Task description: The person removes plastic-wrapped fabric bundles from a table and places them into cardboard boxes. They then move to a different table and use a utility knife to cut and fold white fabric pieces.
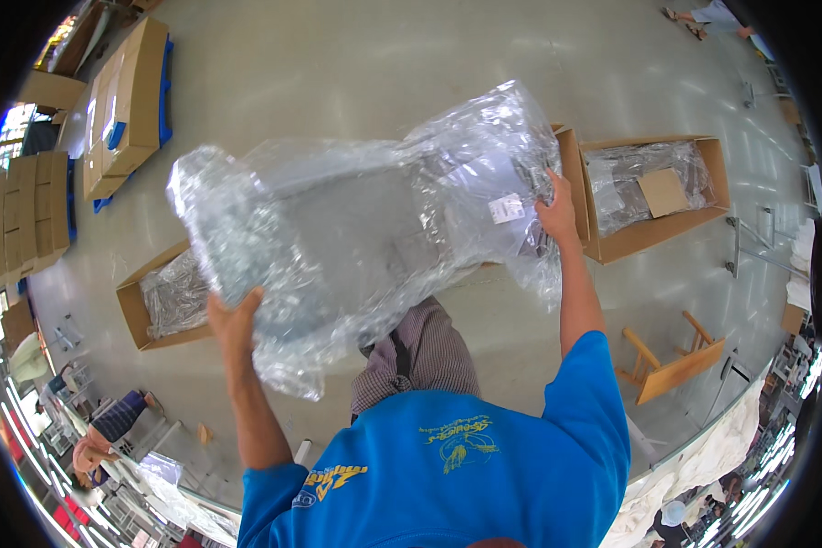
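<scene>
A large clear plastic bag (356,226) is stretched between my two hands at about waist height. My left hand (236,322) grips its lower left part, thumb up. At the bag's right end, my right hand (558,209) is closed on the crumpled plastic. A small white label (506,208) bearing print shows near my right hand. Folded pale material is visible through the film there, but I cannot tell what it is. Below the bag's left end stands an open cardboard box (133,318), partly hidden, with crumpled clear plastic (175,294) inside.
Another open cardboard box (630,240) at the right holds plastic-wrapped goods (616,185) and a cardboard piece (663,192). A wooden stool (681,370) lies tipped on the floor. Stacked cartons (127,103) stand on a blue pallet (166,89) at upper left. People (106,431) are around the edges.
</scene>
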### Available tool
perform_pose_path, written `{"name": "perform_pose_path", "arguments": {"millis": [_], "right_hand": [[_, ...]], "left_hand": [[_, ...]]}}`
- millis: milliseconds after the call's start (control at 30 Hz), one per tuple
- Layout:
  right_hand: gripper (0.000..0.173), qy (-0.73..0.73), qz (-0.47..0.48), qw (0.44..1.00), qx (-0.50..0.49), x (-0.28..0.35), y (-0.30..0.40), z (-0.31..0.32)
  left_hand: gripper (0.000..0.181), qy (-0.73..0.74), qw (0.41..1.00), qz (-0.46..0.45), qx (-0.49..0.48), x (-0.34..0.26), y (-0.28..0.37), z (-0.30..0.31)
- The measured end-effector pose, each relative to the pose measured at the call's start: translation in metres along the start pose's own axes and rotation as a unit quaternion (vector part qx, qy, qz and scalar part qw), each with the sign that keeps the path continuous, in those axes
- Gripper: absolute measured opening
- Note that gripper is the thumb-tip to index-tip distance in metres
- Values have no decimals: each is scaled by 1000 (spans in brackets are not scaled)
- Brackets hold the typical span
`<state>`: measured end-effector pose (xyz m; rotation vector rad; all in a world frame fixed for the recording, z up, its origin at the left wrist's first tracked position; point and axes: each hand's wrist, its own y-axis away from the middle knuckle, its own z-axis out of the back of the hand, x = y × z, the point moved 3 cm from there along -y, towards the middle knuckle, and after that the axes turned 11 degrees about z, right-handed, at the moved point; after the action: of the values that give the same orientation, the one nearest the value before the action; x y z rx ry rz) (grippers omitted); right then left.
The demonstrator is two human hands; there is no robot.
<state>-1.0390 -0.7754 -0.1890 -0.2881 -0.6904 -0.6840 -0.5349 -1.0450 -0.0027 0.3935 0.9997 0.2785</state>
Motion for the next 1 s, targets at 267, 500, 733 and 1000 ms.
{"name": "perform_pose_path", "arguments": {"millis": [267,500,733,1000], "right_hand": [[61,103,-197,967,125,-97,56,-36],[47,-81,-228,917,316,-43,263,-118],[23,6,-155,879,451,-6,355,-144],[29,-112,-274,948,113,50,245,-110]], "left_hand": [[57,-275,961,9,32,132,-87,-203],[55,-330,942,61,27,165,-71,-215],[60,-361,930,43,51,166,-96,-171],[55,-292,955,-2,60,153,-134,-121]]}}
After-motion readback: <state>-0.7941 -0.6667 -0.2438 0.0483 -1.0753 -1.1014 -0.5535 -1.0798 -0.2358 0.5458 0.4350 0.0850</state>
